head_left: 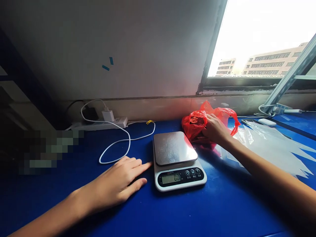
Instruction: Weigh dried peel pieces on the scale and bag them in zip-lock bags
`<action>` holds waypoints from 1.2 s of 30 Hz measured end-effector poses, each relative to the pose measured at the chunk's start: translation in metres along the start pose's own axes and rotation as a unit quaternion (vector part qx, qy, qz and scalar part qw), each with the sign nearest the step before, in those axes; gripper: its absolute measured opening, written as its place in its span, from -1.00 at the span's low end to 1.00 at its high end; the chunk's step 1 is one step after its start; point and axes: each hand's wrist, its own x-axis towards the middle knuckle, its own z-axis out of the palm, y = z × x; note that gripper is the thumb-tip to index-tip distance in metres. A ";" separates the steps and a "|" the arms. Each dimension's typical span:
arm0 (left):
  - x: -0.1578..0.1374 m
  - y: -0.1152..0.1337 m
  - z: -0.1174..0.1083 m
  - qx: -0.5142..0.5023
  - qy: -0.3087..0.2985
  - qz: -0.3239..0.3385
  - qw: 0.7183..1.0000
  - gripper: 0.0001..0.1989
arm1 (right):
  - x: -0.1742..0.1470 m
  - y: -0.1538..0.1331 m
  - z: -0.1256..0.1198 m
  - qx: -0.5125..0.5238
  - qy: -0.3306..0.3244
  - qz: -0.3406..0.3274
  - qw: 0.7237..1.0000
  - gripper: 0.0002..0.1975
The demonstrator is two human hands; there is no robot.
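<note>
A kitchen scale (175,149) with a steel top plate stands before me, and its display reads 0.0. My left hand (127,174) lies on the blue table to its left. That index finger stretches out to the scale's side, the thumb is apart, and nothing is held. Behind the scale to the right, my right hand (214,126) reaches into a red plastic bag (195,130). Its fingers are hidden by the bag, so their grip does not show. Reddish-brown contents (195,119) are visible through the bag's opening, too unclear to name.
Clear plastic bags (269,144) lie spread on the right, with a white oval object (267,122) behind them. A white cable (115,161) loops from a charger (108,115) on a power strip (120,122). The wall and window (247,42) bound the table's back.
</note>
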 end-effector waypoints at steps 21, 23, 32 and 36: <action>0.000 0.006 -0.007 0.002 -0.046 -0.014 0.999 -0.56 | -0.013 -0.033 -0.097 0.137 0.184 0.128 0.965 -0.74; 0.000 0.004 -0.005 -0.008 -0.043 -0.016 0.999 -0.56 | -0.018 -0.057 -0.091 0.167 0.194 0.031 0.966 -0.82; 0.002 0.005 -0.007 -0.035 -0.030 -0.021 0.999 -0.58 | -0.045 -0.105 -0.062 0.204 0.054 -0.244 0.947 -0.50; 0.002 0.005 -0.006 -0.034 -0.036 -0.023 0.998 -0.56 | -0.041 -0.102 -0.056 0.206 0.059 -0.282 0.935 -0.56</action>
